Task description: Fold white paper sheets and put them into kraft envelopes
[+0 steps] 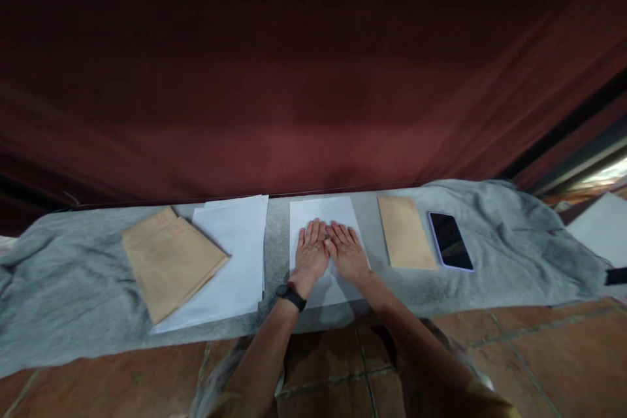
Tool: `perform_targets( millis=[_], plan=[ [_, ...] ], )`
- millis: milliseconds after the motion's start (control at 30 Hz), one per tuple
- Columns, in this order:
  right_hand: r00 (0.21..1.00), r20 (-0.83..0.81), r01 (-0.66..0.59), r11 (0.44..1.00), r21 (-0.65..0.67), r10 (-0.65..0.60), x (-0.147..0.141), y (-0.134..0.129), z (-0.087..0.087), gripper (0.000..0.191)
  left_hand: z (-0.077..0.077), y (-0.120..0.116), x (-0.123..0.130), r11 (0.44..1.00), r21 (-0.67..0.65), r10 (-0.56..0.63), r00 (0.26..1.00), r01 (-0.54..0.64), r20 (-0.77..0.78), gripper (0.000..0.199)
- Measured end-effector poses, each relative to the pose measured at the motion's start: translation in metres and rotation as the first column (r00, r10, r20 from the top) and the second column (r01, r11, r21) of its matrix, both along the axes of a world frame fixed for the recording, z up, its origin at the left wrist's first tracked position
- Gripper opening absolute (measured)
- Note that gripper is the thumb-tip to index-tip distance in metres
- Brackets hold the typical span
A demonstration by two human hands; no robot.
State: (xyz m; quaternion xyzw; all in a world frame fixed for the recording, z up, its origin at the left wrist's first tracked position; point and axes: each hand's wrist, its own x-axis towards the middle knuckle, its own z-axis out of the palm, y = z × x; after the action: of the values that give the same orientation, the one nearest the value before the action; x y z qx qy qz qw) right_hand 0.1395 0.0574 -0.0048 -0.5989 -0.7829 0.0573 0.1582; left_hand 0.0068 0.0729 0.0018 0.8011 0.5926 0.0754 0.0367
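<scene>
A white sheet of paper (pixel 318 209) lies on a long bench covered with grey cloth, straight in front of me. Both palms press down on it side by side. My left hand (pixel 311 251), with a black band on its wrist, is flat with fingers stretched toward the far edge. My right hand (pixel 347 251) lies flat too, its thumb side touching the left hand. Part of the sheet is hidden under the hands. Beside it on the right is a single brown envelope (pixel 406 233), lying apart from my hands.
Left of the sheet, a stack of white paper (pixel 235 274) is partly covered by brown envelopes (pixel 171 261). A phone with a purple case (pixel 449 241) lies at the right on the grey cloth (pixel 529 248). A dark red surface (pixel 313 111) rises behind the bench; tiled floor (pixel 333 353) shows below.
</scene>
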Motion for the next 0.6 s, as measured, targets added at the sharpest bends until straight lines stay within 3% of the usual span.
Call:
perform_targets(
  millis=[300,600],
  plan=[
    [0.995,0.031,0.089,0.996,0.018,-0.09,-0.006,0.021,-0.003,0.054,-0.009,0.024,-0.006,0.993,0.066,0.098,0.994,-0.101,0.042,0.059],
    [0.99,0.025,0.136,0.982,0.13,-0.14,0.024,0.022,-0.014,0.057,0.006,0.021,-0.03,0.968,0.061,0.246,0.969,-0.245,-0.019,0.06]
  ],
)
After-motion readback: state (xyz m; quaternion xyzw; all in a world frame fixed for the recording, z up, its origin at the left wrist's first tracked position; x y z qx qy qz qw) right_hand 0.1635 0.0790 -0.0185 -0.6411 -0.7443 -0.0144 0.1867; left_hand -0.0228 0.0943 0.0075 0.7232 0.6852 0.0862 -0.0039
